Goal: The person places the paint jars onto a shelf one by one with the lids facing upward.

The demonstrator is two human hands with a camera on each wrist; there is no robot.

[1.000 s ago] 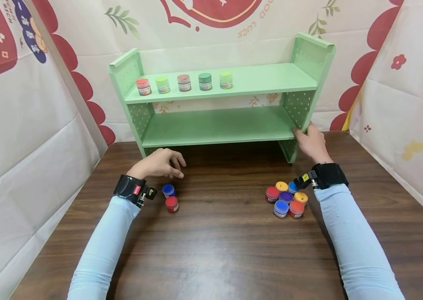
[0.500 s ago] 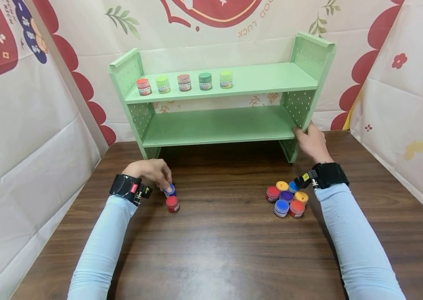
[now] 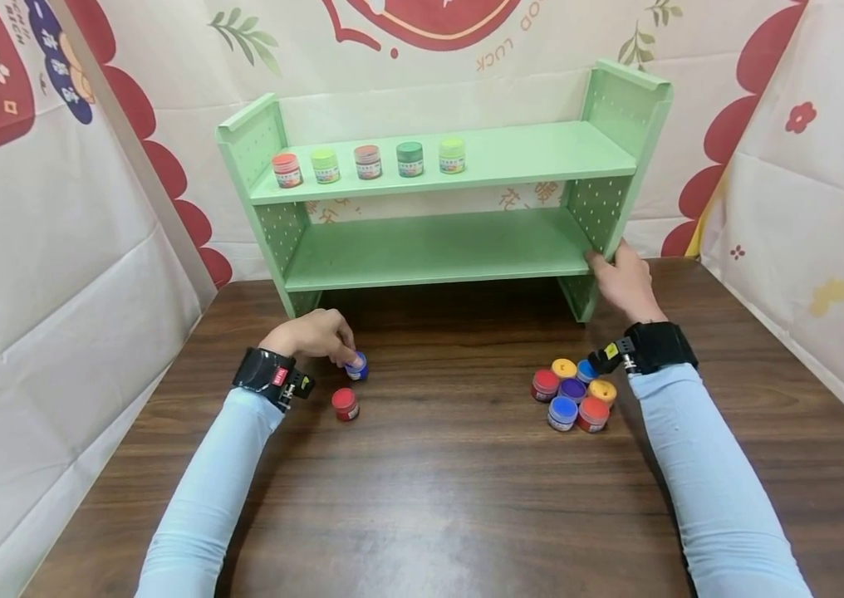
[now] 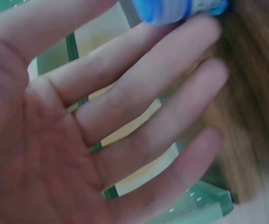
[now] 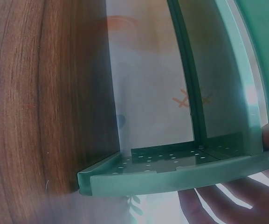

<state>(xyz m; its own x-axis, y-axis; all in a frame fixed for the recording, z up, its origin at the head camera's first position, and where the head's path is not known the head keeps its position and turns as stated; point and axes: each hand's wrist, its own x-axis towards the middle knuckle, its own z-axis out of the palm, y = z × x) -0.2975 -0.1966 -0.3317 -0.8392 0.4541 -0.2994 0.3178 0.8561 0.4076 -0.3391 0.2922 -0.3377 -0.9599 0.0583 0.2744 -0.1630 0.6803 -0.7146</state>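
Observation:
Between thumb and forefinger my left hand (image 3: 315,335) pinches a small blue-lidded paint jar (image 3: 357,367), just over the table near the shelf's left foot. In the left wrist view the blue jar (image 4: 171,9) shows at the top edge, the other fingers spread below it. A red paint jar (image 3: 345,404) stands a little nearer to me. My right hand (image 3: 625,285) grips the right side panel of the green shelf (image 3: 429,249), thumb on the inner side. The right wrist view shows fingers behind that panel (image 5: 171,182).
On the upper board several paint jars (image 3: 369,163) stand in a row toward the left. A cluster of several jars (image 3: 571,390) with red, yellow, blue and purple lids sits on the brown table (image 3: 437,498) below my right wrist. Printed cloth (image 3: 467,100) hangs behind the shelf.
My left hand came down onto the blue jar, took hold of it and shifted it right and slightly back, away from the red jar. The right hand kept its grip on the shelf.

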